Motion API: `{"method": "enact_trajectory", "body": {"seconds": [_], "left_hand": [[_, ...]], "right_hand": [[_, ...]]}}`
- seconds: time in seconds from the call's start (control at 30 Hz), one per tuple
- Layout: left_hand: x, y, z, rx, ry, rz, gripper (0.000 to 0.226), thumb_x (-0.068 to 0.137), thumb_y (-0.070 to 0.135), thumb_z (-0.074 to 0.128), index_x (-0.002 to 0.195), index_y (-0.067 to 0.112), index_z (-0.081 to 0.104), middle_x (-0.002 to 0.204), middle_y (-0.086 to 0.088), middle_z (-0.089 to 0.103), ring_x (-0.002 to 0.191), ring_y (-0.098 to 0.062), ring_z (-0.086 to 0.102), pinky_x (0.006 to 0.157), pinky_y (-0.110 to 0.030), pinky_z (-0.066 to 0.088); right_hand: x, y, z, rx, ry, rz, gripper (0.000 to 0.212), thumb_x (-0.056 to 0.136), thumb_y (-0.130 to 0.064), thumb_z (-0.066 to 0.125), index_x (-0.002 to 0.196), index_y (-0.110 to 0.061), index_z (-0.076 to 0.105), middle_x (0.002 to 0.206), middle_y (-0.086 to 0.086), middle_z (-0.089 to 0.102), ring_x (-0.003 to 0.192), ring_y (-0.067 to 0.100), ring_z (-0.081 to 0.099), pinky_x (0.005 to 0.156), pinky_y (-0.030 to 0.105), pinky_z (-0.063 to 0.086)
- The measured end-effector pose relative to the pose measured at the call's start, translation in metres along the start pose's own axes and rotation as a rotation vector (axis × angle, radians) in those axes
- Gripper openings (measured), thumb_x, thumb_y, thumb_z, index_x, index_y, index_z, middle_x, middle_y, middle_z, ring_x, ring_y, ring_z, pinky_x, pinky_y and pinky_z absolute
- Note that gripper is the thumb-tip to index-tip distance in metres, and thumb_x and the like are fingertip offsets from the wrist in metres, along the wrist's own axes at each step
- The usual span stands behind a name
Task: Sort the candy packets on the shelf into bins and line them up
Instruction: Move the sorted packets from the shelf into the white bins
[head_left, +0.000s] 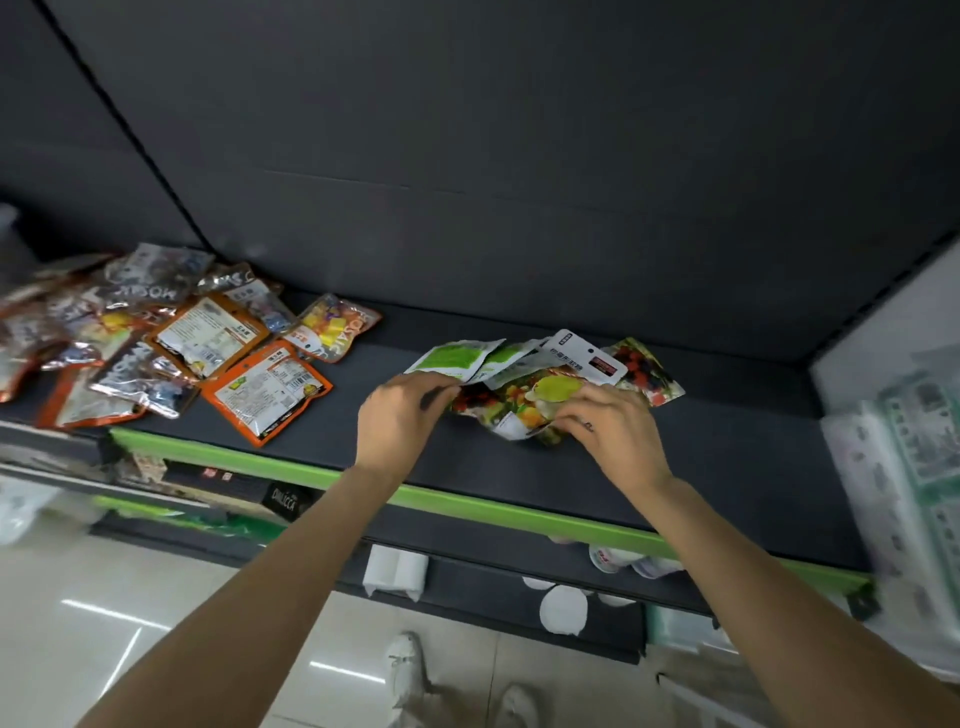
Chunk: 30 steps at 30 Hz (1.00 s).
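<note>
From the head camera, my left hand (402, 415) and right hand (605, 423) both rest on a small heap of fruit-print candy packets (524, 402) lying on the dark shelf (727, 457). The heap sits between my hands, at three o'clock from my left fingertips and nine o'clock from my right. My left fingers curl and pinch the heap's left edge; my right fingers curl over its right end, gripping the crinkled foil. The heap's long axis runs from nine to three o'clock, with green-and-white packets (457, 358) fanned toward eleven and a berry-print packet (647, 371) toward two. My hands hide the packets' near edges. A loose pile of orange and silver packets (171, 338) lies well apart at nine o'clock, its left part blurred and cut off.
</note>
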<state>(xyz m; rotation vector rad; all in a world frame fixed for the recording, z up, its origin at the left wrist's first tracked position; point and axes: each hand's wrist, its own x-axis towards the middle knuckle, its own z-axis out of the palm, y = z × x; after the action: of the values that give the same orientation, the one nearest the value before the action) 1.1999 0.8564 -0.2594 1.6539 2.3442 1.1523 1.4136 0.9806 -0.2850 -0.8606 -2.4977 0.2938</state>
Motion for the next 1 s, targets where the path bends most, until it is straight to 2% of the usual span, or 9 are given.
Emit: {"method": "enact_trajectory", "body": {"seconds": [0.13, 0.27, 0.4, 0.5, 0.57, 0.63, 0.8, 0.9, 1.0], "left_hand": [[0.022, 0.013, -0.031, -0.041, 0.068, -0.096, 0.018, 0.091, 0.020, 0.063, 0.101, 0.009, 0.073, 0.097, -0.008, 0.072, 0.088, -0.026, 0.068, 0.074, -0.040, 0.055], [0.037, 0.022, -0.066, -0.069, 0.172, -0.118, 0.017, 0.092, 0.019, 0.061, 0.099, 0.008, 0.073, 0.093, -0.013, 0.069, 0.085, -0.030, 0.066, 0.074, -0.042, 0.054], [0.037, 0.017, -0.103, -0.022, 0.174, -0.105, 0.018, 0.092, 0.021, 0.062, 0.102, 0.012, 0.074, 0.089, -0.008, 0.067, 0.082, -0.024, 0.065, 0.070, -0.035, 0.051], [0.034, 0.005, -0.134, -0.044, 0.085, -0.142, 0.018, 0.093, 0.023, 0.060, 0.101, 0.015, 0.074, 0.086, -0.002, 0.070, 0.079, -0.018, 0.063, 0.068, -0.032, 0.048], [0.029, -0.006, -0.155, -0.032, 0.037, -0.132, 0.017, 0.092, 0.020, 0.060, 0.098, 0.012, 0.074, 0.085, -0.005, 0.072, 0.077, -0.022, 0.064, 0.071, -0.036, 0.050], [0.025, -0.019, -0.174, -0.007, 0.062, -0.125, 0.015, 0.091, 0.015, 0.062, 0.097, 0.010, 0.075, 0.089, -0.008, 0.073, 0.080, -0.023, 0.066, 0.075, -0.036, 0.050], [0.016, -0.070, -0.227, 0.002, 0.127, -0.183, 0.017, 0.090, 0.012, 0.063, 0.102, 0.008, 0.074, 0.102, -0.004, 0.072, 0.086, -0.014, 0.063, 0.073, -0.016, 0.040], [0.008, -0.112, -0.272, 0.029, 0.150, -0.172, 0.016, 0.090, 0.013, 0.063, 0.099, 0.008, 0.075, 0.098, -0.005, 0.073, 0.084, -0.017, 0.064, 0.070, -0.020, 0.039], [0.002, -0.156, -0.324, 0.092, 0.163, -0.135, 0.015, 0.090, 0.014, 0.063, 0.097, 0.008, 0.074, 0.094, -0.008, 0.073, 0.085, -0.024, 0.065, 0.072, -0.028, 0.045]], "right_hand": [[0.029, -0.025, -0.022, 0.065, 0.108, 0.102, 0.007, 0.078, -0.017, 0.075, 0.082, -0.011, 0.074, 0.080, 0.002, 0.066, 0.072, 0.021, 0.061, 0.063, 0.035, 0.050], [0.057, -0.052, -0.043, 0.073, 0.110, 0.128, 0.004, 0.080, -0.012, 0.072, 0.082, -0.011, 0.069, 0.084, 0.003, 0.062, 0.077, 0.023, 0.059, 0.064, 0.032, 0.044], [0.077, -0.077, -0.056, 0.094, 0.096, 0.176, 0.006, 0.086, -0.018, 0.067, 0.088, -0.013, 0.067, 0.094, 0.001, 0.060, 0.077, 0.017, 0.060, 0.053, 0.019, 0.033], [0.088, -0.104, -0.065, 0.103, 0.080, 0.176, 0.006, 0.087, -0.020, 0.067, 0.090, -0.016, 0.070, 0.093, 0.000, 0.061, 0.078, 0.017, 0.062, 0.057, 0.022, 0.035], [0.098, -0.129, -0.066, 0.098, 0.050, 0.150, 0.004, 0.086, -0.020, 0.068, 0.087, -0.019, 0.071, 0.090, -0.001, 0.062, 0.078, 0.018, 0.061, 0.061, 0.026, 0.039], [0.108, -0.158, -0.064, 0.070, 0.025, 0.117, 0.004, 0.087, -0.022, 0.067, 0.087, -0.020, 0.070, 0.089, -0.001, 0.061, 0.078, 0.017, 0.060, 0.059, 0.028, 0.042], [0.134, -0.236, -0.040, 0.020, 0.010, 0.069, 0.006, 0.090, -0.023, 0.062, 0.089, -0.021, 0.067, 0.089, -0.005, 0.055, 0.077, 0.013, 0.052, 0.055, 0.025, 0.034], [0.151, -0.291, -0.015, 0.043, 0.008, 0.079, 0.005, 0.089, -0.023, 0.062, 0.087, -0.022, 0.066, 0.088, -0.005, 0.056, 0.079, 0.017, 0.058, 0.060, 0.029, 0.043], [0.168, -0.352, 0.012, 0.062, 0.012, 0.079, 0.004, 0.089, -0.024, 0.063, 0.087, -0.022, 0.066, 0.089, -0.005, 0.057, 0.079, 0.015, 0.059, 0.059, 0.027, 0.041]]}}
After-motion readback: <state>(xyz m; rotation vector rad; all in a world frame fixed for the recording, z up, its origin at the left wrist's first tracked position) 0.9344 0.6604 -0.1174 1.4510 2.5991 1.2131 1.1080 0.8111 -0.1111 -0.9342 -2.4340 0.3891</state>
